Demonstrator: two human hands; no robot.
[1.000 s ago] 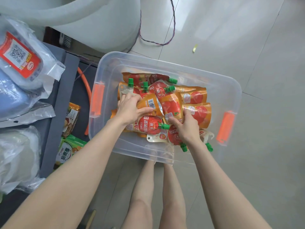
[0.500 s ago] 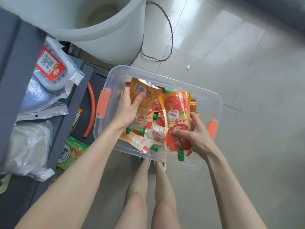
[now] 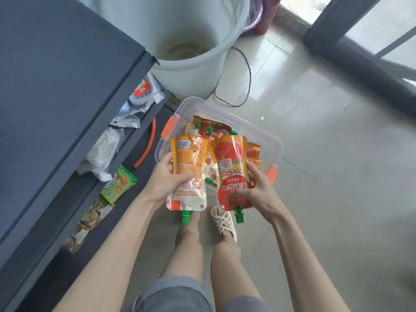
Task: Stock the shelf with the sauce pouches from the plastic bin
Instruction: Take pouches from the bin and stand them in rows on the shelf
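Head view, the only one. Left hand (image 3: 165,182) grips an orange-and-white sauce pouch (image 3: 189,170), thumb across the front, fingers behind it. Right hand (image 3: 258,191) grips a red tomato pouch (image 3: 229,167), thumb on the lower front, fingers curled round the right edge. Both pouches are clear of the plastic bin (image 3: 258,134), held over its near side, side by side and almost touching. Each long axis runs roughly away from the person. Green caps (image 3: 186,217) point back toward the body, flat bottoms point away.

More pouches (image 3: 211,130) lie heaped in the bin, caps pointing various ways. The bin sits on the tiled floor, just in front of the sandalled foot (image 3: 224,219), with orange latches (image 3: 168,129) at both ends.

Key relation: the grey shelf (image 3: 56,68) lies to the person's left, close beside the bin. The left hand is the nearer one, so its pouch probably goes in first; the right must cross over or follow. Judgement: the pick is done, the carry to the shelf is next. Pouches likely need turning cap-up or laying flat. They are soft and may sag.

Lower shelf levels hold clear bags (image 3: 103,152) and a green snack pack (image 3: 118,184). Which level is meant for the sauce, cannot tell. A white bucket (image 3: 191,41) stands behind the bin, with a cable (image 3: 245,86) on the floor beside it.
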